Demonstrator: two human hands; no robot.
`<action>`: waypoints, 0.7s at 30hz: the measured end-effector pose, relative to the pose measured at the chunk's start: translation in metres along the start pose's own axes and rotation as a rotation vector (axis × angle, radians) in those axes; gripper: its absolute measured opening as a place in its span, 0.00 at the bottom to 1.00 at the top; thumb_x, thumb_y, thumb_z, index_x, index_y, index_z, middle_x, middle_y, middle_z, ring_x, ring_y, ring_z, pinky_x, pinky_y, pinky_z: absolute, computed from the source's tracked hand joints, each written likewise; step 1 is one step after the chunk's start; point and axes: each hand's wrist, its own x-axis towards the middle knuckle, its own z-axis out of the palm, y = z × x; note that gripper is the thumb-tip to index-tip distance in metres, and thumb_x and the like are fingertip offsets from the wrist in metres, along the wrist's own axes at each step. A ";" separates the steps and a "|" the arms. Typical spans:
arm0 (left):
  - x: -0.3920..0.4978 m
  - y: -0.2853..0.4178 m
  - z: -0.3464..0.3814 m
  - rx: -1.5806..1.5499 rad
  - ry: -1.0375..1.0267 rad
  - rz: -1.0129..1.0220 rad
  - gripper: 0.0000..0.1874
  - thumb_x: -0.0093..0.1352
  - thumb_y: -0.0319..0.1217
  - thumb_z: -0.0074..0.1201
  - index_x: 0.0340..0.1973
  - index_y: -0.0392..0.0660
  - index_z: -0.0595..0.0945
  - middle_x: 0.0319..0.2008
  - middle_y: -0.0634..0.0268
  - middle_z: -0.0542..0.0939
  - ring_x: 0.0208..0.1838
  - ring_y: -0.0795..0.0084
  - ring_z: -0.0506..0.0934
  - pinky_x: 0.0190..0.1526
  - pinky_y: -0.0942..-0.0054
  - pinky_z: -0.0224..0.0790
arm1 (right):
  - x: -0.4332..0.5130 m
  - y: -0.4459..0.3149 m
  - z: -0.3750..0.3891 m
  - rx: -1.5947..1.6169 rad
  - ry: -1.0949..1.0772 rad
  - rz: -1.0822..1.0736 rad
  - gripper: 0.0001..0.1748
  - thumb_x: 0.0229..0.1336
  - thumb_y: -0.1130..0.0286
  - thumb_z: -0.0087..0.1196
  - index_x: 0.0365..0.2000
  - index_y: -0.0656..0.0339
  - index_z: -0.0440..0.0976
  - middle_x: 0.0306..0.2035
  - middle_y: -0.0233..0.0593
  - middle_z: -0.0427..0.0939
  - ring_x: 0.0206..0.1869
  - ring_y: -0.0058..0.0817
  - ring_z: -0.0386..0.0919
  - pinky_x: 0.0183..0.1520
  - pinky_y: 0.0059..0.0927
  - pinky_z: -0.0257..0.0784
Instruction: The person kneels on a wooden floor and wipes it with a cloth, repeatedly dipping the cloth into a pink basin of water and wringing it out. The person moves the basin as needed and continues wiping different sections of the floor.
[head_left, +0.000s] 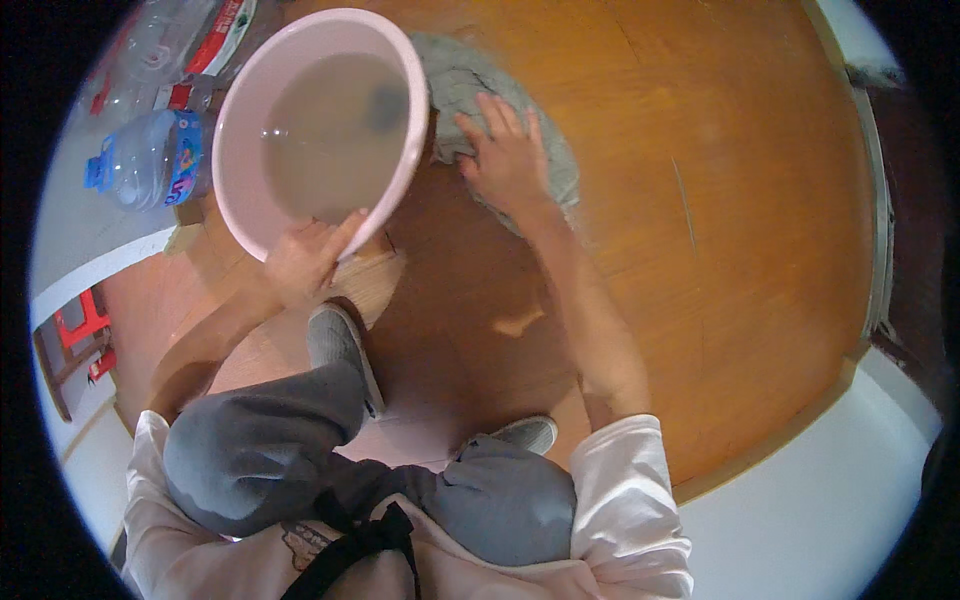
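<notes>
A pink plastic basin (238, 97) holds murky, greyish-brown water. Its near rim is gripped by my left hand (309, 255), with the thumb lying along the edge. To the right of the basin, a grey-green cloth (457, 71) is spread on the brown wood-look floor (742, 225). My right hand (506, 157) lies palm down on this cloth, fingers spread. The cloth's left part runs up against the basin's side. Whether my fingers pinch any of the fabric is hard to see.
Left of the basin lie a clear bottle with a blue cap (146, 161) and several large clear plastic bottles (161, 45) with red labels. My slippered left foot (337, 337) stands just below the basin. A red plastic stool (82, 319) is at far left. White walls (810, 480) border the floor.
</notes>
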 end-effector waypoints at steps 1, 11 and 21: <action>-0.001 -0.001 0.001 -0.001 0.012 -0.005 0.43 0.60 0.22 0.56 0.73 0.40 0.66 0.32 0.54 0.81 0.36 0.48 0.79 0.42 0.55 0.72 | -0.013 0.012 -0.013 -0.055 0.005 0.043 0.34 0.63 0.55 0.60 0.69 0.41 0.69 0.76 0.47 0.60 0.78 0.43 0.57 0.79 0.67 0.43; -0.006 -0.020 0.026 0.092 0.102 -0.010 0.48 0.59 0.18 0.54 0.77 0.49 0.60 0.32 0.45 0.81 0.37 0.40 0.79 0.42 0.45 0.71 | -0.262 0.090 -0.098 -0.389 0.279 0.647 0.35 0.66 0.52 0.53 0.71 0.47 0.67 0.77 0.50 0.58 0.80 0.48 0.52 0.78 0.68 0.40; -0.008 -0.065 0.051 0.241 0.144 -0.034 0.41 0.67 0.20 0.53 0.76 0.38 0.58 0.31 0.41 0.80 0.36 0.38 0.78 0.40 0.42 0.70 | -0.526 -0.152 -0.055 -0.189 0.186 1.102 0.42 0.56 0.60 0.58 0.73 0.49 0.65 0.79 0.56 0.51 0.81 0.54 0.48 0.76 0.74 0.40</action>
